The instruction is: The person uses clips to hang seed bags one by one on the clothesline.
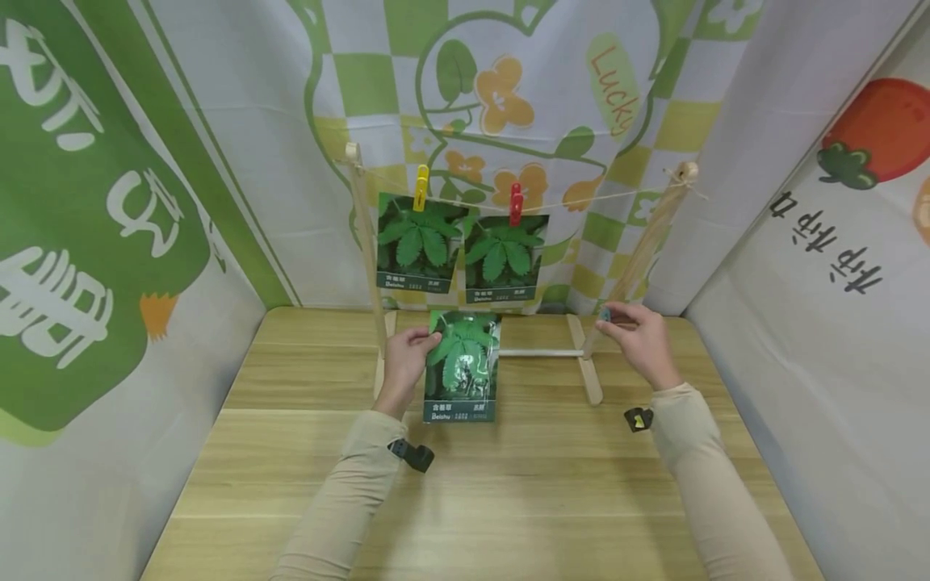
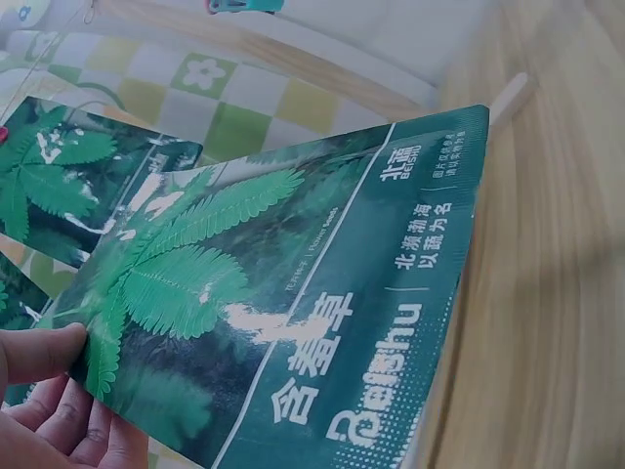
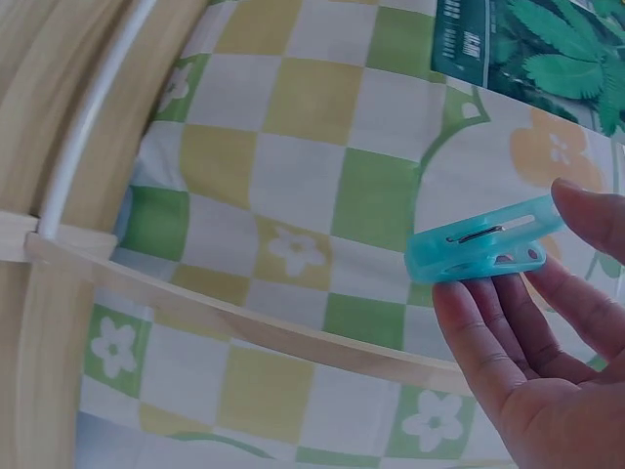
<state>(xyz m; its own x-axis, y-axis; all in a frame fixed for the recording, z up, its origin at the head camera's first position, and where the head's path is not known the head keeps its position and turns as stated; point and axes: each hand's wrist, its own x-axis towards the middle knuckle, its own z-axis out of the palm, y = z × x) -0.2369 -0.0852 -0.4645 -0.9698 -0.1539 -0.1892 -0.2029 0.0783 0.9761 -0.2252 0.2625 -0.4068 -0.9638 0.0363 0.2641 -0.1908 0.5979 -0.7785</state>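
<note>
Above a pale wooden counter (image 1: 508,484) with a visible plank grain, the left hand (image 1: 407,359) pinches a glossy rectangular seed packet (image 1: 462,367) by its left edge, thumb on the front and fingers curled behind, holding it upright just in front of a small wooden drying rack (image 1: 366,266). That packet is dark green, printed with a feathery, fern-like leaf, and carries white lettering on a teal band along its bottom; light glares off its slick surface. Behind it, two matching packets hang side by side from a thin string (image 1: 581,198) stretched between the rack's slanted uprights, one held by a yellow clothespin (image 1: 421,189) and the other by a red clothespin (image 1: 516,203). Off to the right, near the rack's right upright, the right hand (image 1: 639,339) holds a small translucent turquoise clip (image 3: 483,249), thumb on top and fingers underneath. From the head camera that clip is only a tiny speck at the fingertips, whereas the right wrist view shows its smooth plastic body, a slot along its side and a metal spring inside, set against the checked green, yellow and white cloth backdrop (image 3: 322,117). Only the left wrist view makes the packet's printed characters and the fine leaflets readable, with the thumb (image 2: 39,352) pressed on its lower corner.
</note>
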